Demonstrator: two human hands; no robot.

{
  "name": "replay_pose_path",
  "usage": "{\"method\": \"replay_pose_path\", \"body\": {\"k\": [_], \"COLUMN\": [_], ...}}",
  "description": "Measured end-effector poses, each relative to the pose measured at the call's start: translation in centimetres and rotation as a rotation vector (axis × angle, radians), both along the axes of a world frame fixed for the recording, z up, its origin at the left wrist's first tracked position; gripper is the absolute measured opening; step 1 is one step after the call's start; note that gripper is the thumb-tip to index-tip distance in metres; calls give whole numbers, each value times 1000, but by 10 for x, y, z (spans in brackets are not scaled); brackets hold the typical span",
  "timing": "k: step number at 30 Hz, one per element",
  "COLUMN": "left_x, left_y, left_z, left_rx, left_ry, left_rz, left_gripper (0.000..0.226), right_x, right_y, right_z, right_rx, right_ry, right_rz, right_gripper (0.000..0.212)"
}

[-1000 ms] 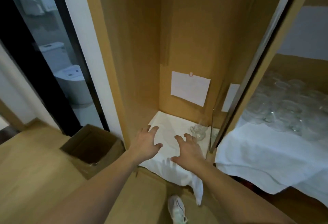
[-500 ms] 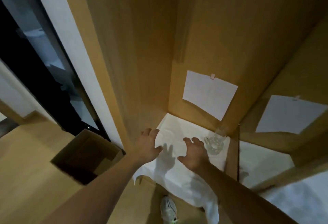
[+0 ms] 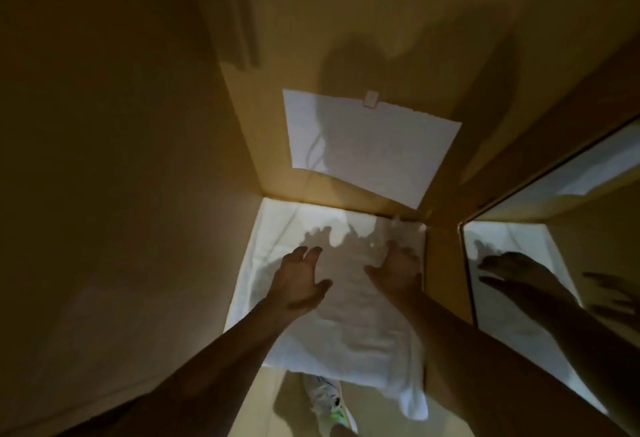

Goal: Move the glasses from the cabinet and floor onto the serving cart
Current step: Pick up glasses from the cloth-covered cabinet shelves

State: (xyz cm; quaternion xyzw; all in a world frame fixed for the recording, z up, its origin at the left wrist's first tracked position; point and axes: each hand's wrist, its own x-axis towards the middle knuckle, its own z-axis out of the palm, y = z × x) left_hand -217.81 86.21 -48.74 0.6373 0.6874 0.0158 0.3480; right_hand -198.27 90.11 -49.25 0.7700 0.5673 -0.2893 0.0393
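White cloth lines cabinet floor; my left hand spread above it, right hand reaching blurred glass, fingers loose.

Both bare forearms reached forward and down, roughly side by side. The left hand was held palm down with its fingers spread and slightly bent, thumb out to the right. The right hand lay just beside it, fingers extended forward, blurred at their tips.
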Motion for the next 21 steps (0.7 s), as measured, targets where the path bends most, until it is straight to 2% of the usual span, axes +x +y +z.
{"method": "replay_pose_path", "body": {"k": [3, 9, 12, 14, 18, 19, 21], "left_x": [21, 68, 96, 114, 137, 138, 136], "left_y": [29, 80, 102, 112, 116, 115, 110], "left_z": [-37, -108, -144, -164, -190, -195, -200], "left_rx": [-29, -118, -126, -128, -183, -183, -158], "left_ry": [-20, -107, -142, -165, -208, -215, -209], "left_rz": [-30, -85, -124, -142, -225, -220, -197], "left_gripper": [77, 80, 88, 91, 86, 84, 75], "right_x": [16, 46, 59, 63, 72, 73, 70], "right_y": [26, 75, 99, 111, 131, 132, 134], "right_z": [-30, -84, -118, -134, -156, -160, -163], "right_rx": [4, 58, 119, 133, 99, 101, 75], "right_ry": [30, 3, -11, -3, 78, 78, 42], "right_rz": [-117, -337, -370, -379, -472, -467, -431], "right_gripper": [69, 95, 102, 95, 61, 60, 75]}}
